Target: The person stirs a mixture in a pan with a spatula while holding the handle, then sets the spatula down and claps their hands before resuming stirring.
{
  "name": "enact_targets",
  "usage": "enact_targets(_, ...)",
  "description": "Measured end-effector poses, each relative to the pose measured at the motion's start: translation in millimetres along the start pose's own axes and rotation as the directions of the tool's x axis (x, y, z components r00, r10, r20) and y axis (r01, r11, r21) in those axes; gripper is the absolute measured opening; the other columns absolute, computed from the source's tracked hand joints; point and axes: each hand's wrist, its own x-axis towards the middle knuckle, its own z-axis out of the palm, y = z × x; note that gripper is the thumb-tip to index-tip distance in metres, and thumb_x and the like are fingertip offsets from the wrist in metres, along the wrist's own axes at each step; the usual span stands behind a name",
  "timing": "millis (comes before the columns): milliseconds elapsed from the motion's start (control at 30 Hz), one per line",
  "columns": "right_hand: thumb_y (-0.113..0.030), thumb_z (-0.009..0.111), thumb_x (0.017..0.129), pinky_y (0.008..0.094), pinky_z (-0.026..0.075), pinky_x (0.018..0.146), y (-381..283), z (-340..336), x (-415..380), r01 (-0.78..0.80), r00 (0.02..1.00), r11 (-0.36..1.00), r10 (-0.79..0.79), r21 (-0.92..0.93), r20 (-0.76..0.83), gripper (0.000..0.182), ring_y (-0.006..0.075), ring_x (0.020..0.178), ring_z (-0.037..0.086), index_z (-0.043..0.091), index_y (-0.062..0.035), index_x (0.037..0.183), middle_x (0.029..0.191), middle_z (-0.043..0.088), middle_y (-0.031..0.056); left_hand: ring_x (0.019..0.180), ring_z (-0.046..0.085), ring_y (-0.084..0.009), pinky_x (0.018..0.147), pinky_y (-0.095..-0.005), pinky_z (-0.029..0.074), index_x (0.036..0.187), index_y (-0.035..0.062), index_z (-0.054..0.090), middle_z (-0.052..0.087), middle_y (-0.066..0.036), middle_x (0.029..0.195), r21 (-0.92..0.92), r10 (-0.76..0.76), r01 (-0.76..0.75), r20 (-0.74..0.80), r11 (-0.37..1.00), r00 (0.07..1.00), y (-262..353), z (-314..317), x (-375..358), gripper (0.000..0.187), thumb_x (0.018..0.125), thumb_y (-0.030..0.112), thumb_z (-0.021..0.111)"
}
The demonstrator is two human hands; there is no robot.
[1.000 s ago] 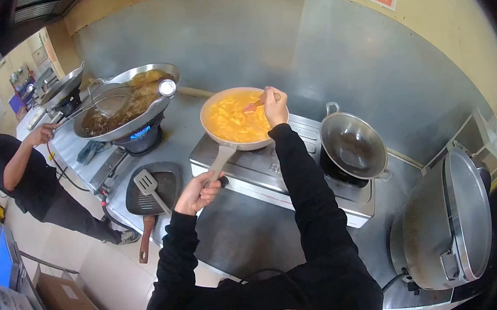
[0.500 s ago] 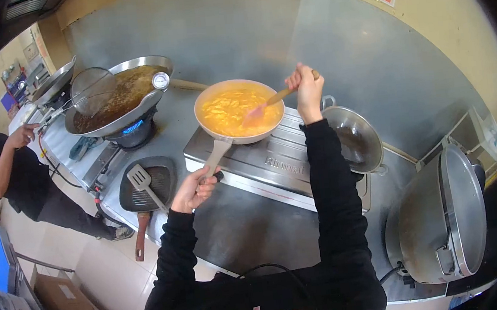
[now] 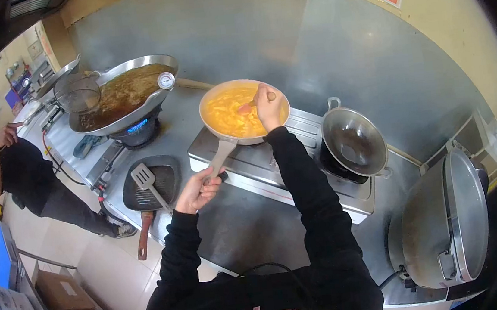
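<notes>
My left hand is wrapped round the pale handle of a frying pan, which sits on the left burner of a silver gas stove. Yellow sauce with lumpy pieces fills the pan. Over the pan's right side, my right hand is closed on the wooden handle of a spatula. Its pinkish-red blade dips into the sauce, and my hand hides part of the handle.
An empty-looking metal wok stands on the right burner, with a large steel pot beyond. At left are a grill pan with a slotted turner, and a lit wok of oil. A person holds a strainer there.
My right hand has moved left and down over the pan with the spatula, whose blade shifted left. My left hand keeps its hold. The other person's strainer has moved left and lower.
</notes>
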Motion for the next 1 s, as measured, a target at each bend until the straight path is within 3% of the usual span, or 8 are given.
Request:
enact_targets(100,-0.018,0.047,0.085,0.0261,0.033,0.041,-2.8,14.8,9.4,-0.163,0.986,0.984,0.159,0.074,0.054,0.035,0.0091,0.042,0.042,0.045,-0.0001,0.055,0.046,0.043,0.0005,0.042,0.028,-0.0002,0.034,-0.0124,0.022,0.106,0.0008,0.043,0.036,0.003,0.064,-0.004,0.001,-0.001,-0.002,1.0,1.0,0.4,0.7,-0.9,0.03,0.089,0.024,0.039)
enact_targets(200,-0.02,0.048,0.085,0.027,0.035,0.042,21.5,12.6,40.9,-0.076,0.996,0.997,0.077,0.012,-0.052,0.035,0.0105,0.042,0.045,0.047,-0.0011,0.055,0.046,0.045,0.0017,0.04,0.027,0.0004,0.031,-0.0119,0.023,0.108,-0.0023,0.041,0.033,0.003,0.064,-0.04,0.018,-0.021,-0.059,0.999,0.998,-1.0,8.8,-3.0,0.03,0.089,0.02,0.039)
enact_targets(333,-0.017,0.048,0.086,0.0274,0.037,0.045,-30.5,-13.6,73.6,-0.048,0.968,0.994,0.072,0.101,-0.242,0.034,0.0106,0.045,0.043,0.043,-0.0054,0.054,0.049,0.042,0.0007,0.041,0.028,0.0002,0.032,-0.0122,0.023,0.108,-0.0012,0.042,0.034,0.002,0.064,-0.048,0.012,-0.013,-0.021,0.999,1.0,-1.5,5.3,-2.5,0.03,0.089,0.022,0.038)
enact_targets(433,-0.016,0.047,0.086,0.0274,0.038,0.048,-74.6,-32.9,68.8,-0.001,0.986,0.964,0.045,0.267,-0.16,0.034,0.0104,0.045,0.039,0.04,-0.0061,0.054,0.048,0.039,0.0,0.042,0.029,-0.0001,0.034,-0.0122,0.023,0.106,0.0004,0.043,0.037,0.002,0.064,-0.027,0.001,-0.001,0.014,1.0,1.0,-1.6,-2.4,-0.6,0.03,0.088,0.025,0.04)
enact_targets(567,-0.015,0.047,0.086,0.027,0.038,0.049,-108.5,-53.2,31.0,-0.054,0.998,0.974,0.058,0.221,-0.012,0.034,0.0101,0.045,0.036,0.038,-0.0063,0.054,0.048,0.036,-0.0001,0.04,0.028,-0.0001,0.03,-0.0116,0.021,0.107,-0.0029,0.041,0.033,0.002,0.064,-0.076,0.014,-0.016,-0.018,0.997,1.0,-3.2,4.9,-0.3,0.029,0.089,0.021,0.037)
enact_targets(767,-0.016,0.045,0.087,0.0265,0.035,0.047,-75.5,-46.6,-14.5,-0.165,0.986,0.971,0.16,0.174,0.041,0.035,0.0096,0.044,0.036,0.038,-0.0055,0.054,0.049,0.036,-0.0004,0.042,0.029,-0.0006,0.032,-0.0126,0.022,0.108,0.0005,0.043,0.035,0.003,0.063,-0.033,-0.002,0.003,0.022,0.999,1.0,-1.0,-1.5,1.4,0.03,0.089,0.023,0.037)
enact_targets(867,-0.014,0.043,0.088,0.0253,0.033,0.044,-54.4,-22.2,-31.1,-0.177,0.984,0.939,0.175,0.294,0.032,0.035,0.0086,0.043,0.035,0.038,-0.0051,0.054,0.048,0.035,-0.0008,0.042,0.028,-0.0007,0.032,-0.0127,0.022,0.107,0.0003,0.043,0.034,0.003,0.063,-0.05,-0.019,0.021,0.032,0.999,0.999,-0.7,-1.9,1.4,0.03,0.089,0.024,0.037)
enact_targets(1000,-0.012,0.043,0.086,0.0268,0.032,0.044,-9.2,11.0,-34.9,-0.008,0.998,0.993,0.0,0.119,0.063,0.031,0.0103,0.045,0.039,0.043,0.0001,0.057,0.048,0.04,0.0017,0.041,0.027,-0.0008,0.032,-0.0127,0.022,0.106,-0.0001,0.043,0.034,0.003,0.063,-0.036,-0.003,0.004,0.026,0.999,1.0,-1.5,-1.3,1.8,0.03,0.089,0.024,0.037)
